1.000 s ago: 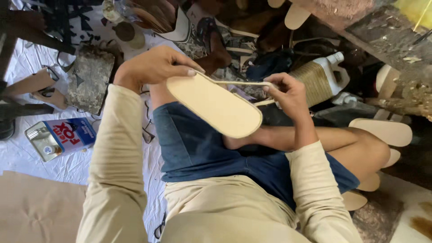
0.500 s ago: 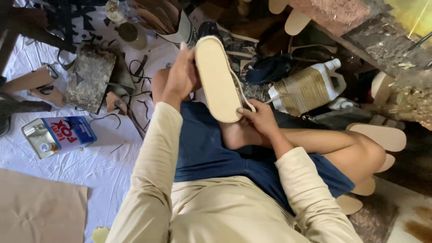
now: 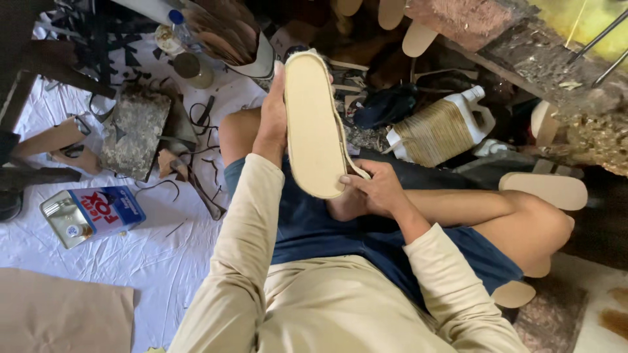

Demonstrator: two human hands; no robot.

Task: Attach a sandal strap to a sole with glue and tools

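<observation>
White sheet (image 3: pixel 98 261), hands (image 3: pixel 376 189) gripping sole (image 3: pixel 314 131), open tin (image 3: pixel 91 214)

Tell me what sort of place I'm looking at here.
Most likely a small footwear workshop, worked seated on the floor. The hands hold a pale shoe sole with a strip along its edge; more cut soles lie about, and dark scrap trimmings litter the white floor sheet.

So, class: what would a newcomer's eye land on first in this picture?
Probably the pale shoe sole held upright at centre, the left hand gripping its far side and the right hand pinching its near end. Next, the blue and red tin lying on the white sheet at left.
</observation>
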